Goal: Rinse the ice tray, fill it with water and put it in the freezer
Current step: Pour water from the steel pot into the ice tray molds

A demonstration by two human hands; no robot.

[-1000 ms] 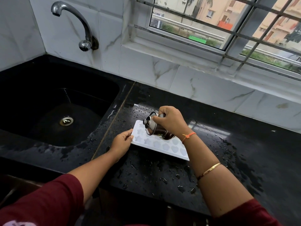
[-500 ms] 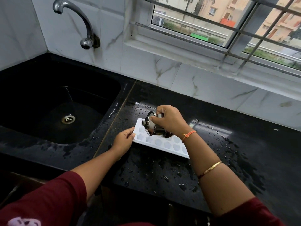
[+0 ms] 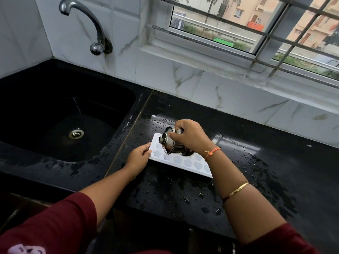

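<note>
- The left hand point(image 3: 138, 156) pinches the near-left corner of the flat white plastic ice tray point(image 3: 180, 160) lying on the wet black stone counter point(image 3: 275, 162), beside the sink.
- The right hand point(image 3: 190, 135) grips a small lidded steel pot point(image 3: 171, 143), tilted over the tray.
- Filled, the tray likely turns slippery and spill-prone; carry it level by both ends.
- Water level and the far cells are hidden.

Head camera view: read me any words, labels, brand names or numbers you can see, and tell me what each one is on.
No readable text anywhere.
Green sign outside the window: too small and blurred to tell whether it bears any text.
Pale print on the left sleeve: cut off at the frame edge, unreadable.
Ice tray, steel pot and tap: no markings visible.
</note>
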